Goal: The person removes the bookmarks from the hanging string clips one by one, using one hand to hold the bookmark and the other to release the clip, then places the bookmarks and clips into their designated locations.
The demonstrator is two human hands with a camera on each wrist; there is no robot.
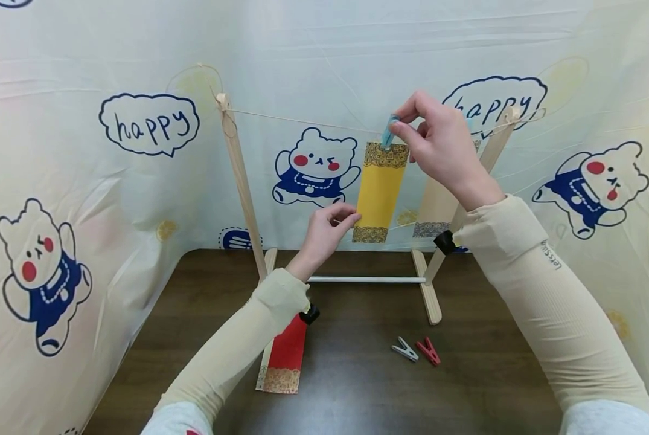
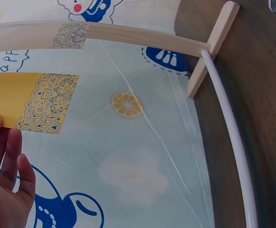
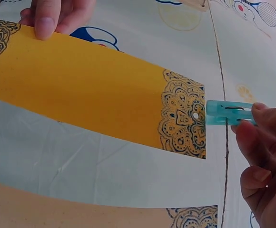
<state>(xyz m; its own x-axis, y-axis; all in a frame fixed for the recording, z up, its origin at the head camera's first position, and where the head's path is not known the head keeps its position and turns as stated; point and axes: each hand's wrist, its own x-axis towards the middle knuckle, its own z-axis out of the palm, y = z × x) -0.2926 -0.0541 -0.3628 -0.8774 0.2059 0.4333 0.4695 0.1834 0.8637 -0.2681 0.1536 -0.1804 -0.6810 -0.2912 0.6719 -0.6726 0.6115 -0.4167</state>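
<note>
My left hand (image 1: 332,226) pinches the lower left edge of a yellow patterned paper strip (image 1: 380,190) between thumb and fingers. My right hand (image 1: 446,142) grips a teal clothespin (image 3: 223,111) by its handle end, at the strip's top edge. A thin string (image 3: 218,52) crosses the clothespin in the right wrist view. There the clothespin's tip meets the strip's edge beside a small hole; whether it bites the paper I cannot tell. A beige strip (image 1: 435,202) with a similar patterned end hangs to the right, its top partly hidden behind my right hand.
A wooden frame post (image 1: 239,181) stands left, another (image 1: 500,142) right, joined low by a white rod (image 1: 367,280). On the dark table (image 1: 357,393) lie a grey clothespin (image 1: 406,349), a red clothespin (image 1: 428,351) and a red strip (image 1: 288,347) over a pale one.
</note>
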